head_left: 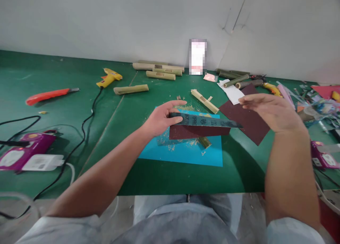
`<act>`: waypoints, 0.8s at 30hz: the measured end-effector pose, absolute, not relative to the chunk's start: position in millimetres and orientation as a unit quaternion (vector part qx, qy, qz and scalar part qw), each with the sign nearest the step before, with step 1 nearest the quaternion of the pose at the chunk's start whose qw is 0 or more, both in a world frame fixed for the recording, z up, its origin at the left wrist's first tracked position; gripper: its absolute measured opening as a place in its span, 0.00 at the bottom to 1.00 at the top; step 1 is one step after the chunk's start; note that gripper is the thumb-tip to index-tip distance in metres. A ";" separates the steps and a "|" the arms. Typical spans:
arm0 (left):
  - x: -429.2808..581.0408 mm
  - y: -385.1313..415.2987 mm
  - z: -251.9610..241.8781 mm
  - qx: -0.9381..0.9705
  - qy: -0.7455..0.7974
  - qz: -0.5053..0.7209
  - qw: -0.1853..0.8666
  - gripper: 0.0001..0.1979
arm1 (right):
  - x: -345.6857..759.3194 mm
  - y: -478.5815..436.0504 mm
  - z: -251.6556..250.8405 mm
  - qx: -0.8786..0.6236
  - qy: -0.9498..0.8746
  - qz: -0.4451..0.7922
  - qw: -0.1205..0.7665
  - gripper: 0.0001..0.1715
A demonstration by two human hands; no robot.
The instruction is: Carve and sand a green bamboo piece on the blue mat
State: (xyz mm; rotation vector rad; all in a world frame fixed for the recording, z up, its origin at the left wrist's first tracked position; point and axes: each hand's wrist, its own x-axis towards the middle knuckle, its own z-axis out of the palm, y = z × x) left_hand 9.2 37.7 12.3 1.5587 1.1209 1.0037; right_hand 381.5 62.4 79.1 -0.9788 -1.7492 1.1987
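My left hand (162, 118) pinches one end of a folded sheet of sandpaper (202, 126), dark red on one face and grey printed on the other, held above a blue sheet (183, 152) strewn with bamboo shavings. My right hand (271, 111) hovers to the right of it, fingers stretched out and apart, holding nothing, above a second dark red sandpaper sheet (248, 122) lying on the green table (79, 137). A short bamboo piece (204, 142) lies on the blue sheet under the held sandpaper. Another split bamboo piece (204, 100) lies just behind.
A yellow glue gun (108, 77) with a black cord, an orange utility knife (49, 94) and a purple power strip (25, 153) lie at the left. Several bamboo tubes (159, 69) line the back wall. Coloured scraps and tools (316, 98) crowd the right edge.
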 end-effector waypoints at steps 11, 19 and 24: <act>16.8 25.4 10.9 0.655 0.407 0.412 0.486 0.31 | 253.4 56.9 102.4 -0.442 -0.841 0.310 0.030 0.25; 18.3 27.1 7.1 0.617 0.404 0.436 0.516 0.30 | 254.3 62.4 95.1 -0.438 -0.812 0.385 0.011 0.23; 21.5 25.8 7.8 0.598 0.416 0.452 0.515 0.29 | 250.9 62.8 89.7 -0.421 -0.833 0.358 0.028 0.19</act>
